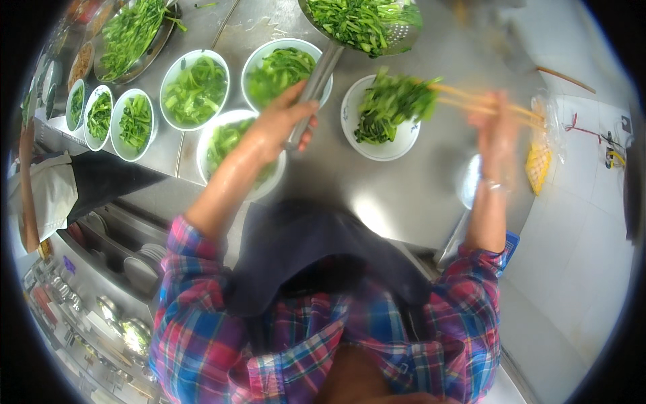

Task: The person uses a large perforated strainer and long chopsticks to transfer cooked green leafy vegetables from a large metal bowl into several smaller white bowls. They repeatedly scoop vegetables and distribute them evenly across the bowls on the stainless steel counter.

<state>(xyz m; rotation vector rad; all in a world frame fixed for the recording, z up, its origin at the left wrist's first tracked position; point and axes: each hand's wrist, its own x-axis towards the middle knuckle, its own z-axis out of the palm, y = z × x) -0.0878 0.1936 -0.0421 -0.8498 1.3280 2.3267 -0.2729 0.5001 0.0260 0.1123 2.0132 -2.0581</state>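
Note:
My left hand (290, 118) grips the metal handle (323, 76) of a perforated strainer ladle heaped with chopped leafy greens (353, 22). In my right hand (497, 118) is a pair of long chopsticks (464, 97), blurred by motion. Their tips are at a clump of greens (404, 96) above a white bowl (381, 151), which has more greens inside. Left of that bowl, under and beside my left forearm, stand several bowls of greens, among them a back bowl (280, 76), a front one (222, 139) and a left one (196, 91).
Three smaller bowls, one of them here (132, 125), line the counter's left edge near a large metal dish of greens (128, 43). A person in a white apron (48, 194) stands at far left. A yellow packet (538, 166) lies right, by the tiled wall. Below left are stacked plates (141, 272).

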